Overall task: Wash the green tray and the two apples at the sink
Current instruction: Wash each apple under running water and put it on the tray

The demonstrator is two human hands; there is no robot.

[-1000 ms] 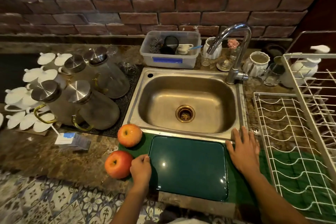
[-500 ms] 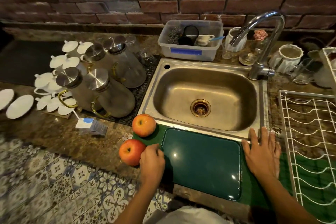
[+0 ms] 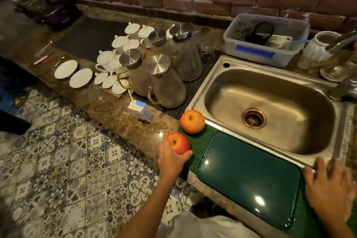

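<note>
Washing hasn't really kicked off as far as I can tell: the stainless steel sink basin (image 3: 270,106) looks dry, with nothing in it but the brass-ringed drain (image 3: 254,118), and I see no water running from the tap at the right edge. The left hand (image 3: 171,157) has its fingers and thumb wrapped around the redder round apple (image 3: 178,143) at the counter's front edge, so that one looks like it's going first. The second, more orange apple (image 3: 192,121) sits on the green mat just beside the sink's near-left corner, untouched. The glossy dark green rectangular tray (image 3: 249,176) lies flat in front of the sink, nothing on it. The right hand (image 3: 328,189) rests by the tray's right end with fingers spread flat, not gripping anything. So all three items are left to do. Behind the sink, a clear plastic tub with a blue label (image 3: 264,40) holds a black strainer-looking thing, a scrubby bundle and something white, hard to say exactly what.
</note>
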